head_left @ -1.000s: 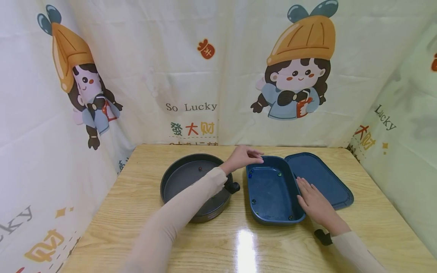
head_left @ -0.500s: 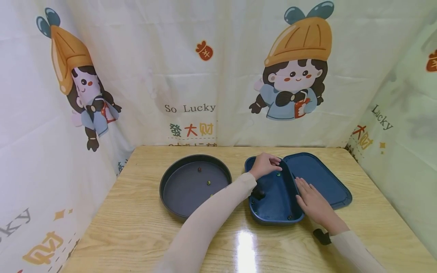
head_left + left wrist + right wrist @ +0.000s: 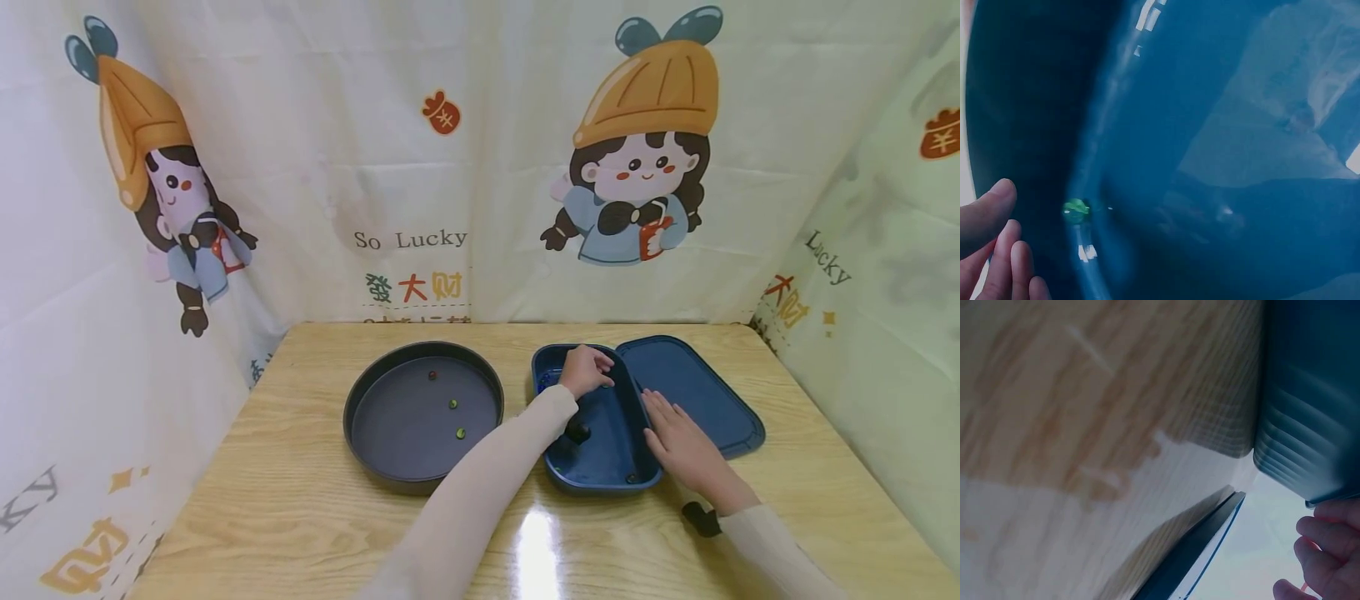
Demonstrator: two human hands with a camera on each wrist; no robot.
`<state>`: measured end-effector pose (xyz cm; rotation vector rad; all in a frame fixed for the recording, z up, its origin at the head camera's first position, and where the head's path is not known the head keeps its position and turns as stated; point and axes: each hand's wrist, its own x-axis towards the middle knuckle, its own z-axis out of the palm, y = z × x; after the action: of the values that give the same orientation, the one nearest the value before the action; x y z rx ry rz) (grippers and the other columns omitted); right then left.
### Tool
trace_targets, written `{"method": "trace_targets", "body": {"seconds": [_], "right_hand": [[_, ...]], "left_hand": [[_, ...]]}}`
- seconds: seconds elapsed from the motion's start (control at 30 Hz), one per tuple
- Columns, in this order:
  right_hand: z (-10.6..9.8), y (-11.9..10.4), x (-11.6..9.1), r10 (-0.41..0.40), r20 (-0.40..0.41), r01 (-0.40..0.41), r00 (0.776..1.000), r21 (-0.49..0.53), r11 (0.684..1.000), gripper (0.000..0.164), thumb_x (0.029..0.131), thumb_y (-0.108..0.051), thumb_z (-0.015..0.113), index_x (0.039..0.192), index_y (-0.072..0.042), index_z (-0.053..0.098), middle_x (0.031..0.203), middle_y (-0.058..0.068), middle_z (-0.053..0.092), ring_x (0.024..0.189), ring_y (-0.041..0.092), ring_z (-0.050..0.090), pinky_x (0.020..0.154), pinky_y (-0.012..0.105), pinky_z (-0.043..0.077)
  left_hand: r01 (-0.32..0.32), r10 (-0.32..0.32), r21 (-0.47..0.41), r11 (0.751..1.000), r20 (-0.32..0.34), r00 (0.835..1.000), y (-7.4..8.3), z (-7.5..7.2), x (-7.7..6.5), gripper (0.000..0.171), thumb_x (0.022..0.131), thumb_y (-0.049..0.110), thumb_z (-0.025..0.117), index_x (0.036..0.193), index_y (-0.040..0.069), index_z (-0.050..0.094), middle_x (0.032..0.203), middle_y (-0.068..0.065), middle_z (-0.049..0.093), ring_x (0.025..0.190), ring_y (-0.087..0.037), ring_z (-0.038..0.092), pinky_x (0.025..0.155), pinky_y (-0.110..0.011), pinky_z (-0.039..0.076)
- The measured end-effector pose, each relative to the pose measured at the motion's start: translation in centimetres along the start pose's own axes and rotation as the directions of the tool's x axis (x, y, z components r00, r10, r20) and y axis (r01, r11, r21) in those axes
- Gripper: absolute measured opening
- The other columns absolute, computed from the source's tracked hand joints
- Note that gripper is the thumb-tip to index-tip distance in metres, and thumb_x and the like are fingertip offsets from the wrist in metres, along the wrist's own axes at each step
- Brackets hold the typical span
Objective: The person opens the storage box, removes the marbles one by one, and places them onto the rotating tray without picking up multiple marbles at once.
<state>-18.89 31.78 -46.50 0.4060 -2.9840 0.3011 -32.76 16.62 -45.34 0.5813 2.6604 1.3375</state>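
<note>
My left hand reaches down into a blue rectangular box. Its thumb and fingers are loosely bent, with a gap between them. Just beyond the fingertips, a green glass marble lies on the box floor by the wall in the left wrist view. My right hand rests its nearly straight fingers against the right side of the box, at the rim. A dark marble sits in the near right corner, and blue marbles show at the far left, partly hidden by the left hand.
Left of the box stands a round dark pan holding a reddish marble and two green-yellow ones. A blue lid lies on the wooden table to the right, behind my right hand. Printed curtains hang around the table.
My left hand has moved right from the box's left rim and down into the box, toward the green marble. The right hand stays against the box side. The head view shifts slightly.
</note>
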Motion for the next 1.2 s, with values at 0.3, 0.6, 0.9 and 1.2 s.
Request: {"method": "trace_targets", "body": {"seconds": [0.3, 0.6, 0.9, 1.2], "right_hand": [[0.0, 0.0, 0.1, 0.007, 0.004, -0.007, 1.0, 0.005, 1.0, 0.055, 0.097, -0.018, 0.046, 0.14, 0.011, 0.032, 0.146, 0.028, 0.033, 0.136, 0.044, 0.03, 0.108, 0.057, 0.025], [0.1, 0.0, 0.1, 0.015, 0.012, -0.015, 1.0, 0.015, 1.0, 0.055, 0.097, -0.018, 0.046, 0.141, 0.011, 0.031, 0.147, 0.028, 0.032, 0.136, 0.044, 0.03, 0.109, 0.057, 0.025], [0.0, -0.2, 0.0, 0.011, 0.022, -0.011, 1.0, 0.024, 1.0, 0.055, 0.098, -0.02, 0.045, 0.142, 0.01, 0.03, 0.147, 0.028, 0.032, 0.136, 0.043, 0.029, 0.108, 0.057, 0.025], [0.3, 0.0, 0.0, -0.007, -0.013, 0.008, 1.0, 0.021, 1.0, 0.055, 0.098, -0.02, 0.046, 0.141, 0.01, 0.031, 0.146, 0.029, 0.033, 0.135, 0.043, 0.031, 0.106, 0.057, 0.026]], "left_hand": [[0.01, -0.009, 0.068, 0.998, -0.009, 1.0, -0.9, 0.9, 0.8, 0.023, 0.071, 0.011, 0.081, 0.094, 0.01, 0.075, 0.083, -0.001, 0.073, 0.073, -0.006, 0.063, 0.067, -0.014, 0.048], [-0.025, 0.021, 0.21, 0.977, 0.022, 1.0, -1.6, 1.2, 1.4, 0.023, 0.071, 0.009, 0.081, 0.093, 0.011, 0.076, 0.085, 0.001, 0.072, 0.075, -0.006, 0.062, 0.069, -0.014, 0.049], [-0.041, 0.029, 0.34, 0.94, 0.039, 0.999, -2.6, 2.2, 2.2, 0.016, 0.075, 0.009, 0.077, 0.09, 0.016, 0.077, 0.091, 0.006, 0.074, 0.085, -0.006, 0.067, 0.073, -0.016, 0.051], [-0.033, 0.012, 0.342, 0.939, 0.064, 0.998, -2.2, 2.4, 2.2, 0.006, 0.078, 0.009, 0.075, 0.079, 0.015, 0.077, 0.084, 0.005, 0.073, 0.069, -0.004, 0.062, 0.063, -0.017, 0.049]]}}
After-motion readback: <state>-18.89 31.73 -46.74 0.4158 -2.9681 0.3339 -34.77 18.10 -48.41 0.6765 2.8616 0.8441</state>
